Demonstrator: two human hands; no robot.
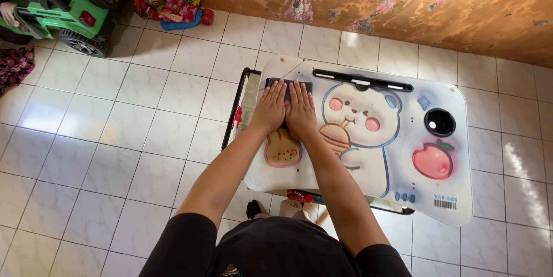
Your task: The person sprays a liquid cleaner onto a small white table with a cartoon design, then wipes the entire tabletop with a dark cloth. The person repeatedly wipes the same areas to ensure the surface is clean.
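Dark folded cloth [288, 88] pressed flat at the table's [403, 161] far left corner.
Left hand [269, 108] and right hand [300, 110] lie open, palms down, side by side on it; it looks soft, light and limp, best taken by an edge.

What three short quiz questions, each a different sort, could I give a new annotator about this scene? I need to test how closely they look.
1. True or false: both hands, the left hand and the right hand, lie flat, palms down, side by side on the dark folded cloth.
2. Multiple choice: the round black hole in the small white table lies A) under the hands, B) near the table's right end, above the peach picture, C) on the floor.
3. Fill in: the toy car on the tiled floor is mostly ____.

Key: 1 true; 2 B; 3 green.
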